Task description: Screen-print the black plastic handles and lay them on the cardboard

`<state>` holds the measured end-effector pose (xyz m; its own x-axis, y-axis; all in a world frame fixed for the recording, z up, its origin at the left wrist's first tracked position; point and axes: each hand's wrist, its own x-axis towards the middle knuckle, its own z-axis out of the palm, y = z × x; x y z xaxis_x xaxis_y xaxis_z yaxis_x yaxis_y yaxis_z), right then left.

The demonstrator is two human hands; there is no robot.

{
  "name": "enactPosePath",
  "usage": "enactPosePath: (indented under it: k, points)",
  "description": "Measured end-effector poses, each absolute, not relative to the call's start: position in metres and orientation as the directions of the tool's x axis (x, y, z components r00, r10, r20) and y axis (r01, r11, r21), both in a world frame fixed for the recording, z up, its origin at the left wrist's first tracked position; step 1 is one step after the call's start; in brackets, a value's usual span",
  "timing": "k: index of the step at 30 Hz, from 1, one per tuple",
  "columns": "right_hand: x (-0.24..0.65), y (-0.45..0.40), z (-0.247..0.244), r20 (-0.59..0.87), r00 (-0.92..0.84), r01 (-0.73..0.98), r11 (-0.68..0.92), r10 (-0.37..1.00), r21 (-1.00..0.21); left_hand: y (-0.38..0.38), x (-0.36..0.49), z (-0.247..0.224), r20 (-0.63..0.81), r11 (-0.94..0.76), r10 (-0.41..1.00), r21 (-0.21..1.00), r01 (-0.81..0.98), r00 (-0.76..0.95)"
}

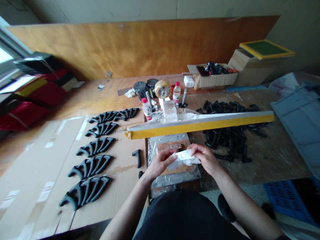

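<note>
Both of my hands are closed on a white tissue (183,158), stretched between them above the bench. My left hand (160,162) pinches its left end with thumb and fingers. At the other end, my right hand (204,157) grips the tissue near its upper edge. Below it lies a metal base plate (166,180) with brown wooden pieces on top, partly hidden by the hands. Just beyond the hands, a long yellow-and-grey frame (200,126) is seen edge-on across the fixture. A single black curved handle (138,158) lies left of the plate.
Several rows of black handles (95,163) rest on cardboard at left. A heap of black handles (228,141) lies at right. Behind the frame stand a tape roll (163,89), bottles (176,92) and black cans (140,90). A blue crate (287,200) sits low at right.
</note>
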<state>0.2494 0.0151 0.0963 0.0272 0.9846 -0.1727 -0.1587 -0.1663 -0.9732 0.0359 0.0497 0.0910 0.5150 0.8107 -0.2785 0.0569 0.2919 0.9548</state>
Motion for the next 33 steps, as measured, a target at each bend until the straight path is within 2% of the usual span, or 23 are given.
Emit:
enactPosePath:
  k: [5, 9, 11, 14, 18, 21, 25, 29, 33]
  points:
    - [0.252, 0.017, 0.097, -0.12, 0.03, -0.069, -0.118, 0.992, -0.991, 0.049, 0.041, 0.076, -0.281, 0.262, 0.791, 0.958, 0.114, 0.544]
    - [0.247, 0.015, 0.089, -0.239, 0.043, -0.21, -0.226, 0.97, -0.951, 0.047, 0.042, 0.068, -0.261, 0.24, 0.843, 0.965, 0.106, 0.471]
    - [0.243, 0.016, 0.081, -0.29, 0.021, -0.196, -0.28, 0.957, -0.94, 0.046, 0.043, 0.067, -0.267, 0.24, 0.854, 0.964, 0.117, 0.446]
    - [0.24, 0.02, 0.069, -0.276, -0.009, -0.054, -0.276, 0.961, -0.96, 0.044, 0.043, 0.068, -0.278, 0.264, 0.844, 0.96, 0.096, 0.459]
    - [0.241, 0.018, 0.07, -0.161, 0.008, 0.208, -0.159, 0.987, -0.965, 0.042, 0.038, 0.066, -0.271, 0.246, 0.84, 0.963, 0.115, 0.47]
    - [0.237, 0.009, 0.081, -0.138, -0.069, 0.31, -0.11, 0.988, -0.944, 0.039, 0.034, 0.059, -0.181, 0.1, 0.889, 0.973, 0.207, 0.42]
    - [0.226, -0.002, 0.079, -0.194, -0.215, 0.221, -0.146, 0.957, -0.964, 0.032, 0.032, 0.049, -0.011, -0.105, 0.907, 0.962, 0.252, 0.42]
    - [0.215, -0.009, 0.057, -0.163, -0.095, 0.082, -0.156, 0.982, -0.984, 0.018, 0.035, 0.042, -0.075, 0.023, 0.87, 0.994, 0.111, 0.487]
    - [0.211, -0.006, 0.043, -0.306, -0.095, 0.077, -0.299, 0.947, -0.951, 0.008, 0.035, 0.031, -0.155, 0.193, 0.886, 0.98, -0.042, 0.437]
